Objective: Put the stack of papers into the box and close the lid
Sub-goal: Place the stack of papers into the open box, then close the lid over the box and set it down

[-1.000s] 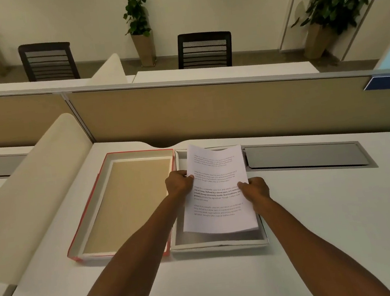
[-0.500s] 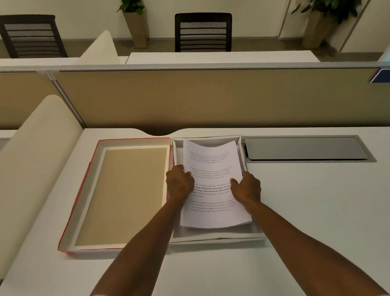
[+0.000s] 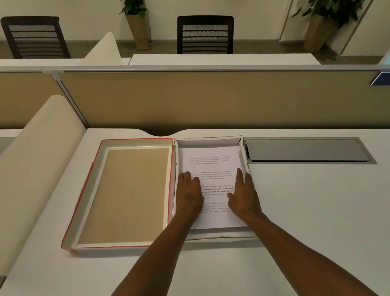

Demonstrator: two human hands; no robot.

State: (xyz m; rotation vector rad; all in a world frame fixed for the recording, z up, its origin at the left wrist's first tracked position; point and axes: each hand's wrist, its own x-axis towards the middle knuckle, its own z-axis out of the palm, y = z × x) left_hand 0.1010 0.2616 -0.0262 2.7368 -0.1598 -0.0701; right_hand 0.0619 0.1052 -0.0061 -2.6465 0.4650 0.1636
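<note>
The stack of papers [image 3: 211,163], white with printed text, lies flat inside the shallow white box [image 3: 209,139] on the desk. My left hand [image 3: 190,192] rests palm down on the stack's left side, fingers extended. My right hand [image 3: 244,197] lies flat on its right side, next to the box's right wall. Neither hand grips anything. The lid [image 3: 123,192], red-edged with a tan inside, lies upturned directly left of the box, touching it.
A grey cable flap [image 3: 306,151] is set into the white desk [image 3: 320,231] right of the box. A cream curved divider [image 3: 21,172] rises on the left. A tan partition [image 3: 207,97] stands behind, with chairs and potted plants beyond.
The papers went from held tilted above the box to lying flat inside it. Both hands let go of the edges and now press flat on top.
</note>
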